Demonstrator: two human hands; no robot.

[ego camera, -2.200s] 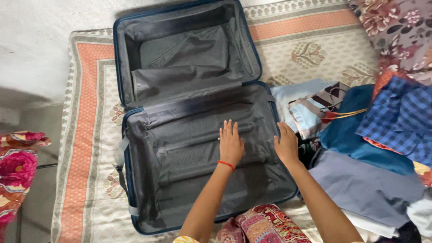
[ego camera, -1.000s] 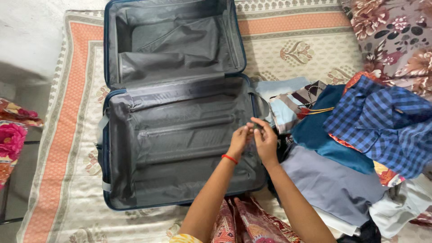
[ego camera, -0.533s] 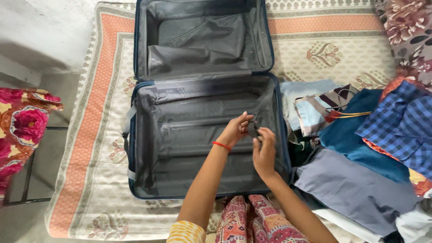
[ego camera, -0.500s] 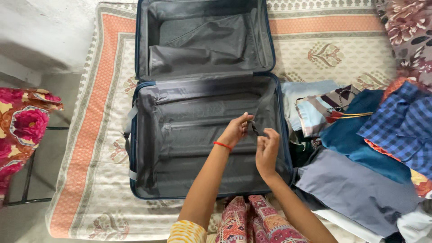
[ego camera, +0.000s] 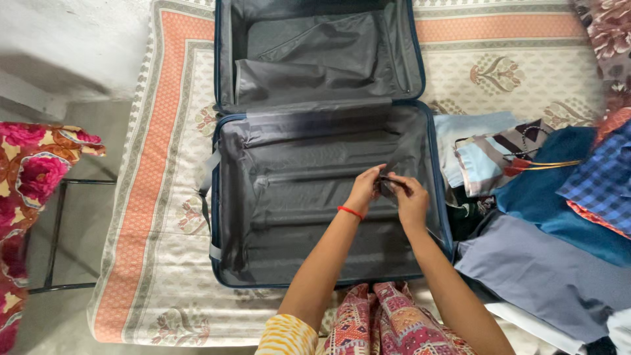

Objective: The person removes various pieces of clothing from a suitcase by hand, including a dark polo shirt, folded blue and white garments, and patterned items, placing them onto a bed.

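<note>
Left hand (ego camera: 365,190) and right hand (ego camera: 411,200) brought together, fingertips pinched from both sides on a small dark strap buckle (ego camera: 386,183), hard-looking and glossy, held just above the soft lining. Thin red thread band (ego camera: 350,212) round the left wrist. Directly beneath both hands: lower half of an open suitcase (ego camera: 217,217), rectangular with rounded corners, navy hard rim, lined in smooth grey fabric ridged over the handle rails. From the buckle, a narrow grey webbing strap (ego camera: 434,232) slack toward the suitcase wall on the right-hand side. Beyond the fingertips, the upper half of the suitcase, same grey lining, with a loose creased divider flap (ego camera: 309,75). Under it all, a woven bedspread (ego camera: 141,171), cream with a broad salmon border and floral motifs, matte and slightly rumpled. Just beside the right hand, outside the rim, soft folded clothes: a flat grey-lilac garment (ego camera: 532,269), a teal piece (ego camera: 559,197), a blue checked shirt (ego camera: 601,187), a pale blue and brown patterned fold (ego camera: 490,158). Well off to the left, a pink-flowered cloth (ego camera: 29,171) draped over a thin dark metal frame (ego camera: 59,230). Near the wrists, patterned maroon fabric (ego camera: 388,322) over the lap.
</note>
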